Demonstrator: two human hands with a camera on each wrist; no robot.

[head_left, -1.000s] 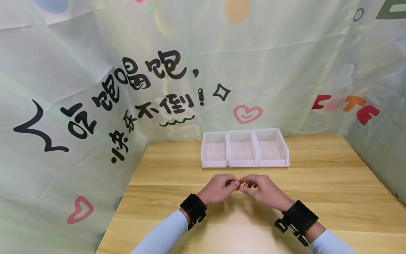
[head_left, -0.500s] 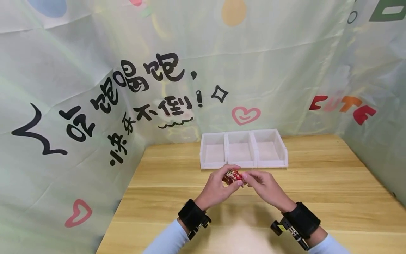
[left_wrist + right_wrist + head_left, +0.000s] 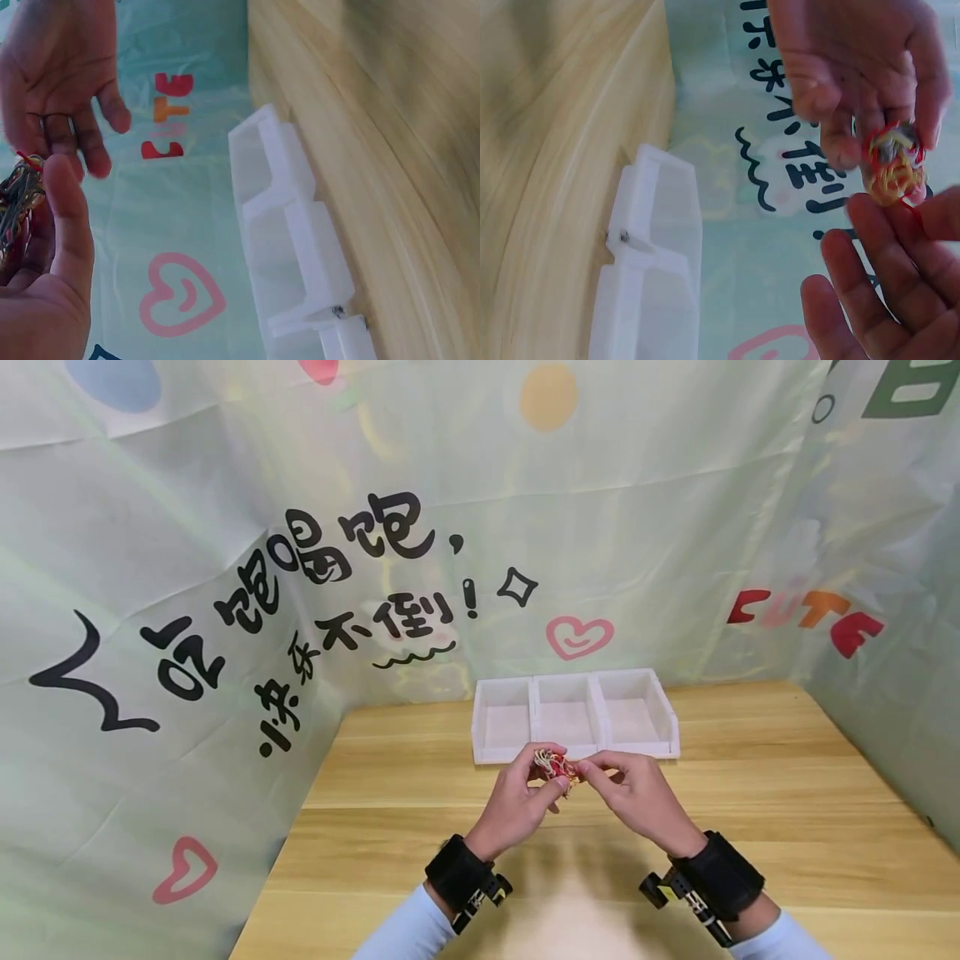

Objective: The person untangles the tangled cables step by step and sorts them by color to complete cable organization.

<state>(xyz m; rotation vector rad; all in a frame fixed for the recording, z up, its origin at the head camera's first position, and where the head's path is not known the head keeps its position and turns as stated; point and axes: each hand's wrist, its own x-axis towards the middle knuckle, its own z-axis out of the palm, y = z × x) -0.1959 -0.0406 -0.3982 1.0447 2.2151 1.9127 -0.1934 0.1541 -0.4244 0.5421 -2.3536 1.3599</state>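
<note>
Wooden counter below me, I see my left hand pinching the tangled rubber-band clump at its fingertips, my right hand picking at its right edge, and the white three-bin tray just beyond both grips.

Rubber-band tangle between both hands' fingers

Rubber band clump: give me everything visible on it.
The rubber band clump is a small tangled wad of thin loops, mostly red and yellow, a few looking greyish. It is held in the air above the table, in front of the white bins, not touching either. The left hand holds it between thumb and fingers; the right hand pinches its right side. One red strand sticks out toward the right fingers.
</note>
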